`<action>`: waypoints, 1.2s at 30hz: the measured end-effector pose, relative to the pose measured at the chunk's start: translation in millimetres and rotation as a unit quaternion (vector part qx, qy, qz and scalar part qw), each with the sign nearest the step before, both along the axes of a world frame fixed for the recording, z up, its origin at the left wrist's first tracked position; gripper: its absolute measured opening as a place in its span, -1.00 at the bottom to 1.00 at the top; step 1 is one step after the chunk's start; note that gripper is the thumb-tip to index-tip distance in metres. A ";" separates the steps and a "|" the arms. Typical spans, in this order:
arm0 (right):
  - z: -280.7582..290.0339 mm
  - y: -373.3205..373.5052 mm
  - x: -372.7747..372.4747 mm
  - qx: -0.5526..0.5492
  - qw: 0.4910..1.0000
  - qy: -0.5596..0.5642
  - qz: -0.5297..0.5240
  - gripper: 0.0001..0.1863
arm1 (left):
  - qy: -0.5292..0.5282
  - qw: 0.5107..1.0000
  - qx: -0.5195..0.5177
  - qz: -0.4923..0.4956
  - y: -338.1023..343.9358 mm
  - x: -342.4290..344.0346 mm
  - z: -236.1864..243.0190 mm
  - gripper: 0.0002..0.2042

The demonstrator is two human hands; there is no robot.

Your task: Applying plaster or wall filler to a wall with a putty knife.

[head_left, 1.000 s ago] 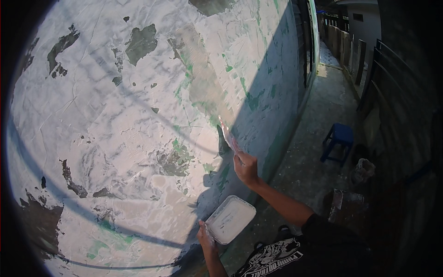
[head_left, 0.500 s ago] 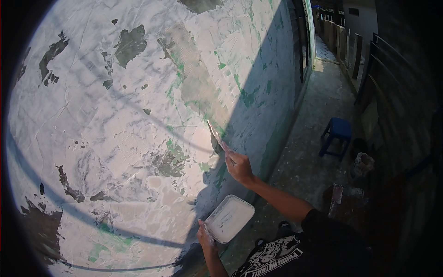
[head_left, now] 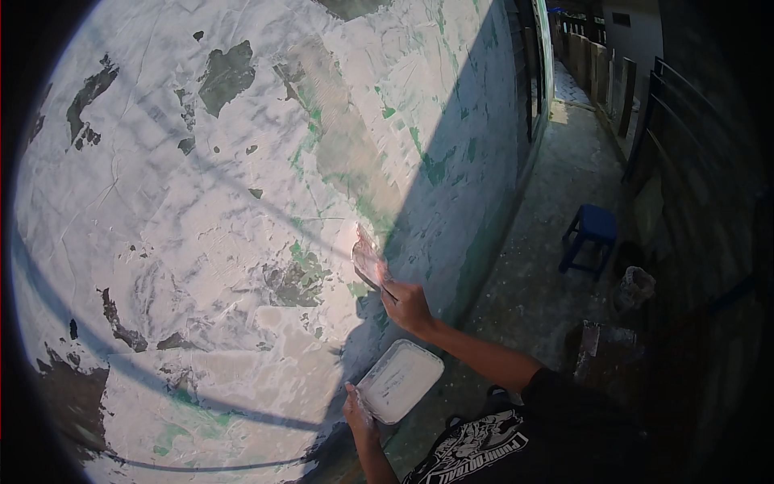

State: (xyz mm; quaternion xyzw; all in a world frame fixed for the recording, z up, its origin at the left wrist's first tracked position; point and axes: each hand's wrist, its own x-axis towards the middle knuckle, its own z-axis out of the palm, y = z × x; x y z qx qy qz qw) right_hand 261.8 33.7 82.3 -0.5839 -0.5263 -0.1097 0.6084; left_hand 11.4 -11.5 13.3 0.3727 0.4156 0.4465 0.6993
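Note:
My right hand (head_left: 409, 310) is closed round the handle of a putty knife (head_left: 368, 260), whose blade is smeared with white paste and lies at the wall, broad side partly showing. The wall (head_left: 234, 202) is patchy white filler with green paint remnants and bare grey spots. Lower down, my left hand (head_left: 357, 411) grips the edge of a shallow white rectangular tray (head_left: 422, 350) with rounded corners. Whitish smears and darker streaks show inside it. The tray is held just off the wall, below my right forearm.
A narrow concrete walkway (head_left: 568, 161) runs along the wall to the far right. On it stand a blue plastic stool (head_left: 591, 238) and a whitish bag or bucket (head_left: 634, 288). Nearer is a paint-spattered box-like object (head_left: 601, 343). Dark railings (head_left: 685, 93) line the right side.
My right hand has moved slightly down and left, and the putty knife has turned so more of its broad blade shows. My left hand and the tray have barely moved.

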 end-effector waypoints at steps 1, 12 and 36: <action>1.2 -8.0 -0.1 -0.015 0.999 0.021 0.024 -0.57 | 0.006 1.000 0.002 0.003 -0.1 1.4 2.1 -0.48; 2.4 8.1 40.8 0.011 0.996 0.042 -0.075 -0.60 | 0.031 0.999 0.013 0.022 -8.6 -6.0 3.3 -0.47; -33.0 -18.9 1.9 0.013 0.999 0.030 0.018 -0.74 | 0.048 0.998 0.006 0.038 -16.6 7.9 10.0 -0.53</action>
